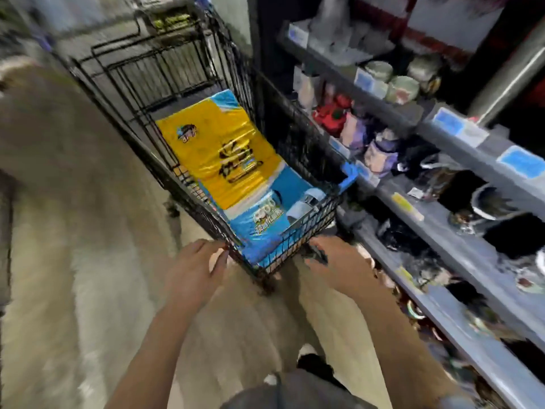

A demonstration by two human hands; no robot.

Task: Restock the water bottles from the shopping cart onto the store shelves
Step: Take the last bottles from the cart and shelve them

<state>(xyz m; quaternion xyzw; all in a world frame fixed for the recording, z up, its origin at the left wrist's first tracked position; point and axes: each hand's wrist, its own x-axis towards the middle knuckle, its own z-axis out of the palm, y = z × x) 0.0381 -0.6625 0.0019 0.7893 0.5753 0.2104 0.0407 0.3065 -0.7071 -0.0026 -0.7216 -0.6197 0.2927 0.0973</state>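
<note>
Your left hand [193, 271] and right hand [339, 265]: loosely spread, holding nothing, at the black wire shopping cart [165, 84] front. At 12 o'clock inside: yellow-and-blue film-wrapped bottle pack [230, 169]. Likely heavy, slick, saggy; grip underneath both ends.

I cannot read any text here; motion blur smears everything. The yellow pack [215, 149] lying in the shopping cart [188, 66] carries dark lettering and a small logo, both illegible to me. The blue pack [265, 222] just below it shows a printed emblem I cannot make out. The blue tags [449, 121] along the store shelves [460, 143] are blurred to plain patches.
</note>
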